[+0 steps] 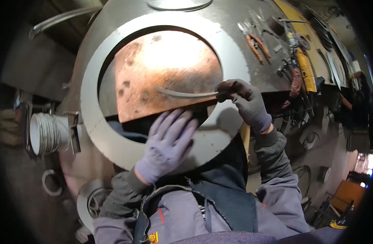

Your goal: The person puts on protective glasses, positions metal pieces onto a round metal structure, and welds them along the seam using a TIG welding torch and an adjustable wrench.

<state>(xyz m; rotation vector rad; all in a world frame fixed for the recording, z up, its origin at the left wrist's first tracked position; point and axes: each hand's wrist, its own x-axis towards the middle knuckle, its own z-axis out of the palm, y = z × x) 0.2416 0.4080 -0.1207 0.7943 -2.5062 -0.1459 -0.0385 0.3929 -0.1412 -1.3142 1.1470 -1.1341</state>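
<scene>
A wide, flat pale-grey metal ring (90,89) lies on the worktable. Inside its opening sits a copper-coloured plate (166,57) with dark spots. My right hand (249,106), in a grey glove with darkened fingertips, pinches one end of a thin curved metal strip (182,94). The strip's free end reaches left over the plate. Fingers spread, my gloved left hand (164,148) is over the near side of the ring, close to the plate's front edge. Its fingertips are slightly blurred, and I cannot tell whether they touch anything.
Orange-handled pliers (257,48) lie on the table (272,75) at the right, near a yellow power tool (305,70). A white bucket (38,134) with coiled cord hangs at the left edge, next to a clamp (74,134). A smaller ring (52,183) is lower left.
</scene>
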